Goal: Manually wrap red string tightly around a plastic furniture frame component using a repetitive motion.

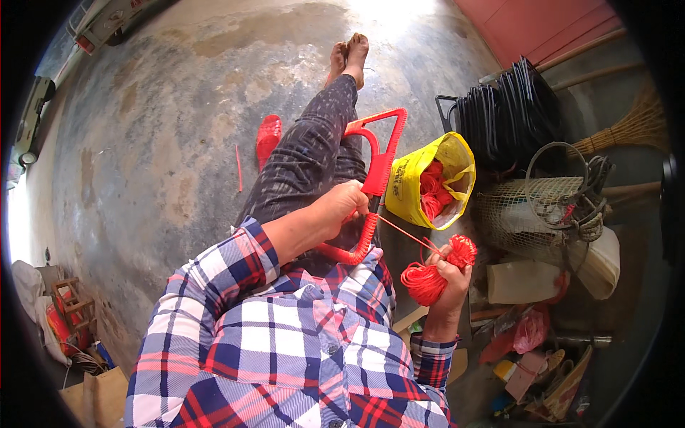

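Note:
My left hand (344, 207) is closed around a bent frame (385, 160), black where bare and mostly wrapped in red cord, that rests over my lap and legs. Its lower curved end is tightly coiled in cord, and a short black stretch shows beside my fingers. My right hand (451, 274) grips a bundle of red cord (426, 283) off to the right. From this bundle a taut strand runs left to the frame. Just beyond my right hand stands a yellow bag (414, 182), open at the top, with more red cord (434, 191) inside.
Several black frames (510, 118) are stacked at the right, near a straw broom (628, 128) and a wire mesh basket (528, 207). Scraps and a pink plastic bag (531, 329) lie at lower right. A red slipper (268, 137) and a red strip (239, 167) lie on the concrete floor.

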The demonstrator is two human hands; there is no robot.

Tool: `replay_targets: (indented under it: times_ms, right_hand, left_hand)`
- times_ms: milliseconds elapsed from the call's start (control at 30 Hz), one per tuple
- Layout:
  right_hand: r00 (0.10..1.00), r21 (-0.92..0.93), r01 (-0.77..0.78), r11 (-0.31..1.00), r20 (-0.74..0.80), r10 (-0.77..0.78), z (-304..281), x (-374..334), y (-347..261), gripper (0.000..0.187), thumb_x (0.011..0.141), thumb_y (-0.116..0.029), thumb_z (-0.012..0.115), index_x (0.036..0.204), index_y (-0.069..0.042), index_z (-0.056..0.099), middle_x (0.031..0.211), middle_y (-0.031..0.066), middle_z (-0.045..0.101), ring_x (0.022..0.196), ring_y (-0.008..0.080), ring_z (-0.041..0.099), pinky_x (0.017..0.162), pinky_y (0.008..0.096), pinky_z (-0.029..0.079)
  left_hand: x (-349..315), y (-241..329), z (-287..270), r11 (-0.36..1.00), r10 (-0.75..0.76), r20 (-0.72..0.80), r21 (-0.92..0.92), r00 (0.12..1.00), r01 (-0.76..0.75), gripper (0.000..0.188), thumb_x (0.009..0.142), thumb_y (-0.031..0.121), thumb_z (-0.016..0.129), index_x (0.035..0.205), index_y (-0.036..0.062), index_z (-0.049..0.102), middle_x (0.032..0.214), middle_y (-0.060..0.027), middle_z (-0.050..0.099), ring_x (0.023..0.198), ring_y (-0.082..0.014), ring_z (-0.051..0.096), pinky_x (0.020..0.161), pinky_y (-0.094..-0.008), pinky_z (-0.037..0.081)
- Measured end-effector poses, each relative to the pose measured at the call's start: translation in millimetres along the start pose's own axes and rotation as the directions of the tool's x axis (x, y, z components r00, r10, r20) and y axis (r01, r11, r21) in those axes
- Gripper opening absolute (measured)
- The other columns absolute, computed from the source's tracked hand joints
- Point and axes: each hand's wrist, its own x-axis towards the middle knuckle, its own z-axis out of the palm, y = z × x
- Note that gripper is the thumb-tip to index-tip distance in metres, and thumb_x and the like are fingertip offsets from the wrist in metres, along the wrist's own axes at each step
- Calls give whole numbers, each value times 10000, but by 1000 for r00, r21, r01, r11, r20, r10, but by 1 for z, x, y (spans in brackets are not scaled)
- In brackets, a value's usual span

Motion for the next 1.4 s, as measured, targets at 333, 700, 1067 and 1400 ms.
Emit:
replay_targets:
  times_ms: [333,700,1067,1400]
  right_hand:
    - [963,-137,223,965,188,-196,8,25,8,438,931,-205,513,1300,32,503,1087,92,583,994,207,577,893,335,467]
    - [772,121,-286,951,617,153,22,36,23,401,900,-139,551,1277,0,553,729,33,549,491,43,333,459,192,284]
    - [615,-647,338,683,702,359,34,86,60,364,728,-227,799,988,0,684,981,80,622,952,205,598,865,325,471]
    - [952,-77,127,989,291,-99,-11,87,26,370,881,-186,613,1217,-35,584,1310,117,541,1169,256,536,1001,408,427]
  left_hand:
    - [-49,18,19,159,647,427,735,632,-660,451,815,237,681,1179,12,537,1106,-150,572,1088,-307,528,987,-403,390]
    - [-88,86,7,728,595,264,225,759,-648,280,930,60,599,1206,47,551,1179,-8,599,1062,-88,556,902,-306,480]
    - [-52,45,-10,-169,263,447,894,855,-415,285,678,172,748,911,63,626,850,-121,616,822,-356,645,710,-428,504]
    - [0,20,-16,728,431,-8,594,902,-343,332,748,53,603,1075,-7,589,1040,-97,573,985,-200,580,846,-334,492]
